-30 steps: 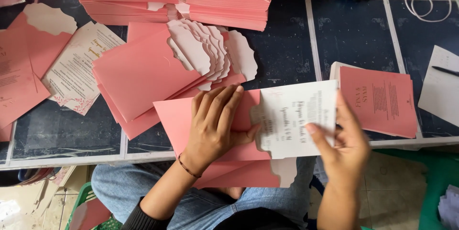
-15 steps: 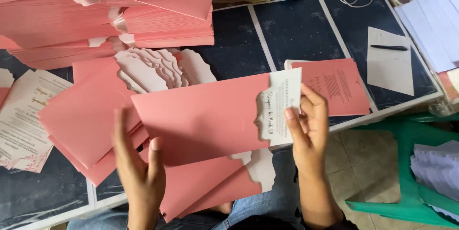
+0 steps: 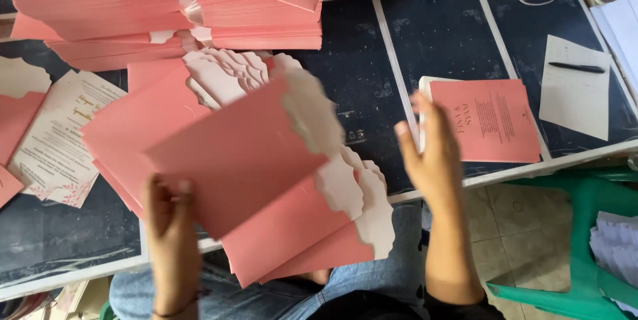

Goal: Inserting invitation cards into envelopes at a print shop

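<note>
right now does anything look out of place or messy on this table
Nothing damaged or spilled. The loose pink envelopes are fanned unevenly, some hanging past the table edge, and the left hand holds one envelope tilted.

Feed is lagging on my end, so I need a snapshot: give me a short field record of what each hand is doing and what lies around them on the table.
left hand: grips the lower left corner of a pink envelope with a scalloped flap, lifted off the table
right hand: open, holds nothing, raised beside the pink printed cards
under the held envelope: more pink envelopes hanging over the table edge
far left: tall stacks of pink envelopes
left edge: cream printed card
right: white sheet with black pen
</note>
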